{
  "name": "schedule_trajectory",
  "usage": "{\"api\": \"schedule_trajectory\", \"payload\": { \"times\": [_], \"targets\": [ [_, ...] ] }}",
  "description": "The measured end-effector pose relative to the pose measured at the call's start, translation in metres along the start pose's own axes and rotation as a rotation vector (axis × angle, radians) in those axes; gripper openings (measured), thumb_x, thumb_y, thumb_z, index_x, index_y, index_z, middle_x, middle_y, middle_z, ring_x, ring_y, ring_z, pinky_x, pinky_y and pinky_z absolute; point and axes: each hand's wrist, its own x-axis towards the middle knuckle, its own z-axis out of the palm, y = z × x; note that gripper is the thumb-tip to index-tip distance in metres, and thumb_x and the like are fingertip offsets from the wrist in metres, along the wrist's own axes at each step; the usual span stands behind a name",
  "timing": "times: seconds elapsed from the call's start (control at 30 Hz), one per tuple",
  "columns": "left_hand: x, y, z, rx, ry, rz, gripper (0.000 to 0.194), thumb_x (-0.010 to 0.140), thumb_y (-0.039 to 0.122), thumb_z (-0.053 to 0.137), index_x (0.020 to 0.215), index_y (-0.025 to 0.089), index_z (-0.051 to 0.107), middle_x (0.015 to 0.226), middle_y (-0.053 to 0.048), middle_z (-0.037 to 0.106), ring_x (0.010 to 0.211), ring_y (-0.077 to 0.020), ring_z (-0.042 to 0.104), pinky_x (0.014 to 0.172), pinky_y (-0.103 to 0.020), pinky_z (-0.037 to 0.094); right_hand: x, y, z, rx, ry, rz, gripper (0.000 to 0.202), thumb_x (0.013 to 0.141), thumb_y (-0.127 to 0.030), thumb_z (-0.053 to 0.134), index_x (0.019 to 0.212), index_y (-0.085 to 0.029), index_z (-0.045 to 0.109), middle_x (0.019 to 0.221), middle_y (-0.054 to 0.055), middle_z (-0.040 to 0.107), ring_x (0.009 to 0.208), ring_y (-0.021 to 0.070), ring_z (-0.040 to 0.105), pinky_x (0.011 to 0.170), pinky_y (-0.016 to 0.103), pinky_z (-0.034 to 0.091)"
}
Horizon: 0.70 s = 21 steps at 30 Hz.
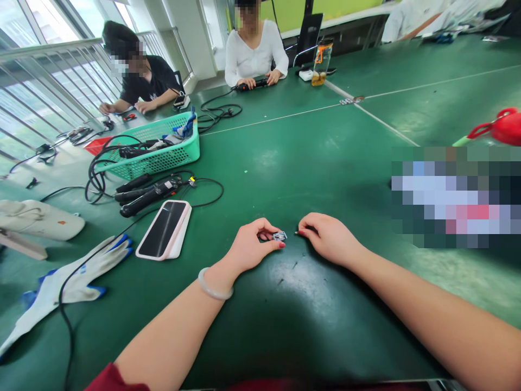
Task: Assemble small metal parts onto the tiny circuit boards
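My left hand (252,247), with a pale bangle (214,288) on its wrist, pinches a small shiny silver-and-dark piece (280,235) between thumb and fingers. Its exact kind is too small to make out. Opposite it, a short gap away, my right hand (329,236) is closed in a pinch just above the green tabletop (260,336). A tiny dark-and-light bit (297,233) shows at those fingertips, too small to name. The two hands do not touch.
To the left lie a phone (165,231), a white-and-blue work glove (81,277), corded black tools (150,193) and a green basket (163,160) holding more tools. A drink bottle (321,65) stands farther off. Two people sit across the table; a red item (507,127) lies right.
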Motion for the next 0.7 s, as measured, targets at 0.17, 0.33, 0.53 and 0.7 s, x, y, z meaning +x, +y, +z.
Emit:
{"api": "schedule_trajectory", "payload": {
  "times": [0.17,0.33,0.53,0.7],
  "targets": [
    [-0.0004,0.0003,-0.0006,-0.002,0.001,-0.007,0.024,0.065,0.028,0.075,0.083,0.015,0.066,0.079,-0.003,0.066,0.072,-0.0120,0.055,0.071,-0.026,0.045,-0.0017,0.0010,-0.0014,0.071,0.002,0.026,0.018,0.087,-0.021,0.046,0.076,-0.021,0.061,0.080,0.000,0.068,0.076,0.0156,0.060,0.073,0.028,0.045],
    [0.0000,-0.0004,-0.0010,0.007,-0.004,-0.009,0.025,0.065,0.029,0.075,0.084,0.016,0.065,0.079,-0.003,0.066,0.071,-0.0120,0.055,0.071,-0.026,0.045,-0.0020,-0.0009,0.0024,-0.029,-0.010,-0.049,0.020,0.089,-0.021,0.046,0.079,-0.020,0.064,0.084,0.003,0.067,0.084,0.0184,0.060,0.080,0.032,0.045],
    [0.0010,-0.0003,-0.0017,0.013,-0.009,-0.008,0.025,0.065,0.030,0.075,0.082,0.016,0.063,0.078,-0.003,0.065,0.071,-0.0122,0.055,0.071,-0.027,0.045,-0.0043,0.0001,-0.0005,-0.042,-0.032,-0.076,0.018,0.088,-0.022,0.049,0.083,-0.020,0.066,0.086,0.003,0.067,0.086,0.0182,0.060,0.082,0.032,0.046],
    [0.0001,0.0006,-0.0007,0.021,-0.011,-0.018,0.026,0.064,0.030,0.075,0.082,0.016,0.062,0.076,-0.002,0.064,0.069,-0.0123,0.054,0.070,-0.027,0.045,-0.0047,-0.0011,-0.0014,-0.114,-0.042,-0.070,0.018,0.088,-0.018,0.049,0.080,-0.019,0.066,0.085,0.004,0.065,0.084,0.0182,0.060,0.080,0.032,0.046]
  ]
}}
